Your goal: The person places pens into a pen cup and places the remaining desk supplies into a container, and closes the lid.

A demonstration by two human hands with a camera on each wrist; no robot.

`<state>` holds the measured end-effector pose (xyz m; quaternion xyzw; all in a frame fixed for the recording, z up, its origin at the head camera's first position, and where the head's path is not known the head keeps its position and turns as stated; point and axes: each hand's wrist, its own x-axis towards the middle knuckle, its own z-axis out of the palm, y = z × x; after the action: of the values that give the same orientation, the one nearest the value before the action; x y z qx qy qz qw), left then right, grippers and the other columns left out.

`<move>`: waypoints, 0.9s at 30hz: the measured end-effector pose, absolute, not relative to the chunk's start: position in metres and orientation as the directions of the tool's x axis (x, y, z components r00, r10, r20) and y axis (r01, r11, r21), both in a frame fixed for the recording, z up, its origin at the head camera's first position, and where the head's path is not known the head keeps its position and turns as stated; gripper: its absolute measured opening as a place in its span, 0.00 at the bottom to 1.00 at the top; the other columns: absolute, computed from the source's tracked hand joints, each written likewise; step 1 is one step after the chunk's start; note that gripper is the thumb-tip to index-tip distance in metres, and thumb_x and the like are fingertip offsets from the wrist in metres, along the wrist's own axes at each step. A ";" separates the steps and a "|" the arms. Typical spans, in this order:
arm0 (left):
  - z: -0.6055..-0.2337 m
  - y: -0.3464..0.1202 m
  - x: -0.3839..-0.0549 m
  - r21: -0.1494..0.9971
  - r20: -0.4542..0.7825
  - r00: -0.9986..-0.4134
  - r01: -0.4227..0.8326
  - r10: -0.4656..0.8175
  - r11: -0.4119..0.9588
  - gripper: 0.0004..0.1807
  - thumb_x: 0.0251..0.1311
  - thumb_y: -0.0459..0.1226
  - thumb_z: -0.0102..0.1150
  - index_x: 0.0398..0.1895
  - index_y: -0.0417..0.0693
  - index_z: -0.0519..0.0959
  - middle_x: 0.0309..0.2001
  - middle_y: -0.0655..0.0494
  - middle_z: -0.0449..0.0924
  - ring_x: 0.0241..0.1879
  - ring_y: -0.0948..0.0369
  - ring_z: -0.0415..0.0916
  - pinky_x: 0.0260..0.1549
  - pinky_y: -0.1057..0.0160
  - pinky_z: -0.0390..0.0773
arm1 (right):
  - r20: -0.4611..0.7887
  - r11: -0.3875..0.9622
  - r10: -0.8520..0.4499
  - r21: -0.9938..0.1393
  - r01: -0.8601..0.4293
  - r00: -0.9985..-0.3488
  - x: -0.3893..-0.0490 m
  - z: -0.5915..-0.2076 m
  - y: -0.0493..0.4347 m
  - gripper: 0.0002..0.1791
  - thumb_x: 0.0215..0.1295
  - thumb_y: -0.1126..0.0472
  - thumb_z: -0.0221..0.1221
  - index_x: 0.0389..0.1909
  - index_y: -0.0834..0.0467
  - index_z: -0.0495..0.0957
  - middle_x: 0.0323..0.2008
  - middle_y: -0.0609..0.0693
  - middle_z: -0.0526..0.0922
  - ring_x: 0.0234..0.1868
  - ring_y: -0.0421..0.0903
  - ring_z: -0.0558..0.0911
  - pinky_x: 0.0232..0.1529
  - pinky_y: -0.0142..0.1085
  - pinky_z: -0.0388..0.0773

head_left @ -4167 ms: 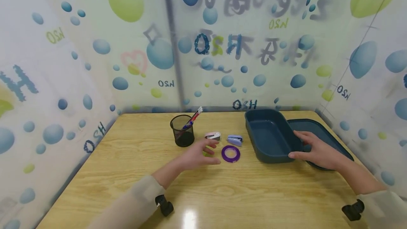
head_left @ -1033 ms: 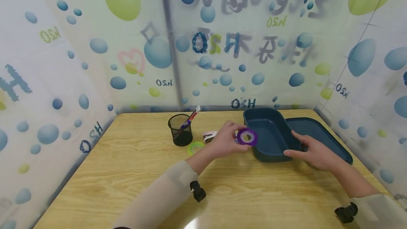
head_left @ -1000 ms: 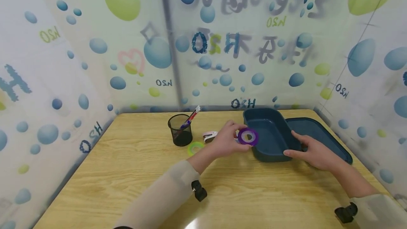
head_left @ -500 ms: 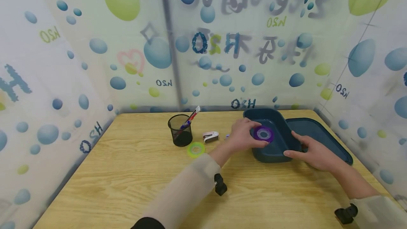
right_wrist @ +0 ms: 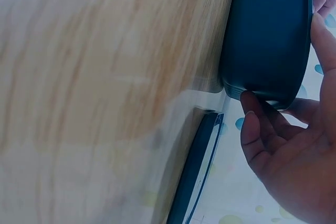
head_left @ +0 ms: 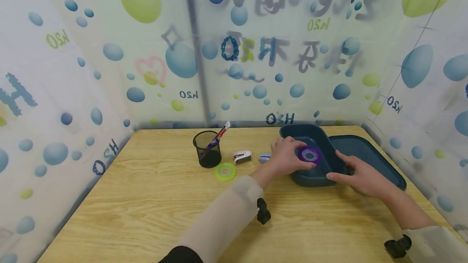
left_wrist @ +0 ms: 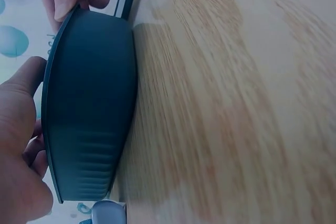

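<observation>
In the head view my left hand [head_left: 289, 157] is over the dark teal box [head_left: 327, 149], its thumb and fingers pinching a purple roll of tape [head_left: 309, 156] inside the walls. My right hand [head_left: 360, 173] holds the box at its near right corner, thumb at the rim; the right wrist view shows its fingers [right_wrist: 252, 129] bent against the outer wall. From the left wrist the box wall [left_wrist: 92, 103] hides the tape. A yellow-green roll of tape [head_left: 225, 171] lies on the table, left of my left forearm.
A black mesh pen holder [head_left: 207, 149] with several pens stands at the back left. Beside it lie a white-and-dark stapler [head_left: 242, 156] and a small lilac stapler [head_left: 264, 158], partly behind my left hand. The teal lid [head_left: 356, 149] lies right of the box, partly under my right hand.
My left hand picked up the purple tape from the table and carried it rightward into the box. Over the last half second it moved slightly further right. My right hand stays at the box.
</observation>
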<state>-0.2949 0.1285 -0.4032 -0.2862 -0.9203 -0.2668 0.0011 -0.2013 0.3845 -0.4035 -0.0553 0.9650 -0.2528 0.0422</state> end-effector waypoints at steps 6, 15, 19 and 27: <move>-0.402 0.132 -0.294 0.472 0.142 -0.835 0.530 0.532 0.705 0.39 0.58 0.65 0.77 0.71 0.64 0.83 0.65 0.61 0.79 0.62 0.61 0.65 0.60 0.54 0.63 | -0.054 0.864 -0.129 -0.496 -0.086 -0.990 -0.201 -0.402 0.383 0.58 0.75 0.34 0.65 0.87 0.69 0.52 0.78 0.82 0.61 0.69 0.80 0.73 0.62 0.74 0.76; -0.404 0.136 -0.295 0.448 0.119 -0.835 0.528 0.538 0.721 0.40 0.58 0.67 0.76 0.72 0.66 0.82 0.67 0.60 0.79 0.63 0.61 0.65 0.59 0.55 0.63 | -0.061 0.866 -0.125 -0.493 -0.079 -0.990 -0.201 -0.401 0.384 0.58 0.75 0.34 0.65 0.87 0.68 0.52 0.77 0.82 0.61 0.68 0.78 0.74 0.60 0.73 0.77; -0.405 0.135 -0.296 0.458 0.113 -0.827 0.535 0.551 0.710 0.41 0.59 0.67 0.76 0.74 0.65 0.81 0.67 0.61 0.79 0.62 0.60 0.66 0.59 0.54 0.62 | -0.065 0.869 -0.125 -0.489 -0.077 -0.990 -0.201 -0.401 0.383 0.58 0.75 0.33 0.65 0.87 0.68 0.51 0.77 0.82 0.61 0.67 0.77 0.75 0.59 0.72 0.78; -0.407 0.123 -0.299 0.558 0.137 -0.802 0.547 0.581 0.624 0.37 0.64 0.62 0.75 0.73 0.62 0.82 0.64 0.60 0.80 0.64 0.59 0.68 0.65 0.51 0.64 | -0.074 0.871 -0.119 -0.486 -0.069 -0.990 -0.201 -0.402 0.383 0.59 0.75 0.33 0.64 0.87 0.68 0.50 0.78 0.82 0.60 0.67 0.77 0.74 0.59 0.71 0.77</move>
<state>-0.2986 0.1231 -0.4069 -0.3130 -0.9006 -0.3002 -0.0281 -0.2011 0.3834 -0.4019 -0.0487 0.9659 -0.2491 0.0509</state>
